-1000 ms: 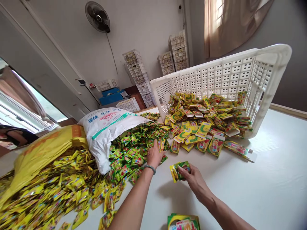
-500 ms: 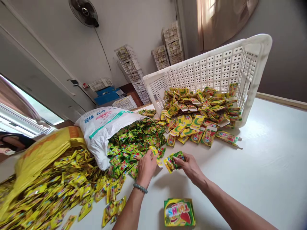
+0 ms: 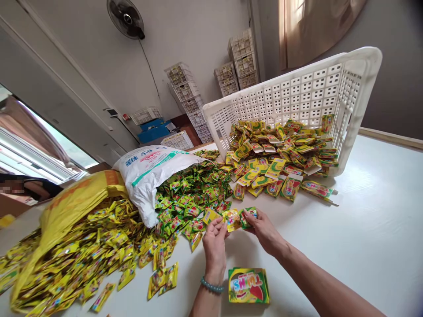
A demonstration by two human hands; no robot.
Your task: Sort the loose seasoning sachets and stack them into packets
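My left hand (image 3: pixel 215 246), with a beaded bracelet at its wrist, pinches a small yellow carton (image 3: pixel 210 215). My right hand (image 3: pixel 266 231) is closed on a green candy packet (image 3: pixel 249 215). Between the two hands a yellow candy packet (image 3: pixel 232 219) lies beside the green one, its left end at my left fingertips; whether those fingers grip it I cannot tell. Below the hands, a stack of "TWINS" cartons (image 3: pixel 249 286) rests on the white table (image 3: pixel 373 229). A heap of green packets (image 3: pixel 185 198) lies just behind my left hand.
A tilted white plastic basket (image 3: pixel 284 94) at the back right spills flat small cartons (image 3: pixel 274 169) onto the table. To the left, a white sack (image 3: pixel 145 171) and a yellow sack (image 3: pixel 76 193) open onto heaps of packets. A person's arm (image 3: pixel 36 189) shows at far left.
My hands have drawn together, bringing the carton and the packets side by side. The yellow packet now reaches my left fingertips. The view has shifted slightly.
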